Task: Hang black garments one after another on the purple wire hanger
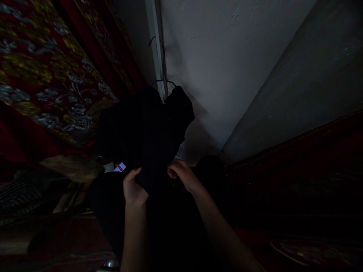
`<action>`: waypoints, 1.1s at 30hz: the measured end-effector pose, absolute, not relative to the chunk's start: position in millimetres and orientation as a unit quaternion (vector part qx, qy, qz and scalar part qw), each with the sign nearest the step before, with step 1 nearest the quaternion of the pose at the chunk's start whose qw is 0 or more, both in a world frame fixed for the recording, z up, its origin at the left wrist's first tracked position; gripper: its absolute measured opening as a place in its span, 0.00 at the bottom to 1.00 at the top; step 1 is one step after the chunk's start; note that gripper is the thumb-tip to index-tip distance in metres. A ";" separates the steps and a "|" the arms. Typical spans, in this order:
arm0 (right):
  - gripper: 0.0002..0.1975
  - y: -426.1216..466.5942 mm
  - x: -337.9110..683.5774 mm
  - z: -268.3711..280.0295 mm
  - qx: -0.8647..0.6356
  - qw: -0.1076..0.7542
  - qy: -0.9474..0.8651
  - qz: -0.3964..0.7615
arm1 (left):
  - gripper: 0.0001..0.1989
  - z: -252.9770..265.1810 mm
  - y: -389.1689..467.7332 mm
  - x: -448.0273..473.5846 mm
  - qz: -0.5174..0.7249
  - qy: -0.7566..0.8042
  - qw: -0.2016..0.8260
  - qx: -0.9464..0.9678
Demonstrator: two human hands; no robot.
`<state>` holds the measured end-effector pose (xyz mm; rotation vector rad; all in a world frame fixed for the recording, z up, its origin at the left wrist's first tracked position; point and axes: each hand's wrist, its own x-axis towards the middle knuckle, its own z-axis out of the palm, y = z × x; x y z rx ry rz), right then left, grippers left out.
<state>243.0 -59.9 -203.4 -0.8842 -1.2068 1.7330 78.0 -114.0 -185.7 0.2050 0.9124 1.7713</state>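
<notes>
A black garment (141,124) hangs from a thin dark wire hanger (163,77) in front of me. My left hand (135,189) is closed on the lower part of the garment, thumb on top and the other fingers hidden by cloth. At its right edge, my right hand (181,173) has curled fingers pinching the dark fabric. A white tag with a red mark (120,167) sticks out beside the garment, left of my left hand. Darkness hides the folds and the garment's exact kind.
Red cloth with gold and silver embroidery (42,68) covers the left side. A pale vertical strip (154,34) runs behind the hanger, beside a grey wall (215,56). A brownish object (73,168) lies at the left, and dark red embroidered fabric (314,251) at lower right.
</notes>
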 end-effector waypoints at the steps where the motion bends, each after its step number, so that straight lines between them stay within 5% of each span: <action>1: 0.12 -59.0 244.0 -204.3 -0.361 0.425 -0.468 0.686 | 0.06 -187.8 -110.7 77.1 0.752 0.418 0.504 0.078; 7: 0.14 -56.0 246.4 -212.4 -0.419 0.482 -0.352 0.684 | 0.22 -223.6 -95.6 91.8 0.791 0.563 0.078 0.228; 14: 0.16 -63.2 253.6 -199.9 -0.375 0.404 -0.514 0.657 | 0.13 -252.2 -94.9 124.4 0.576 0.519 0.306 0.553; 19: 0.15 -67.4 259.3 -195.5 -0.370 0.378 -0.545 0.650 | 0.02 -243.7 -97.3 128.8 0.589 0.533 0.257 0.550; 24: 0.15 -54.8 253.5 -184.2 -0.393 0.425 -0.507 0.639 | 0.05 -248.8 -96.4 126.8 0.597 0.549 0.209 0.547; 33: 0.11 34.9 248.4 -53.7 -0.356 0.593 -0.481 0.539 | 0.09 -294.9 -78.1 130.7 0.571 0.583 0.225 0.533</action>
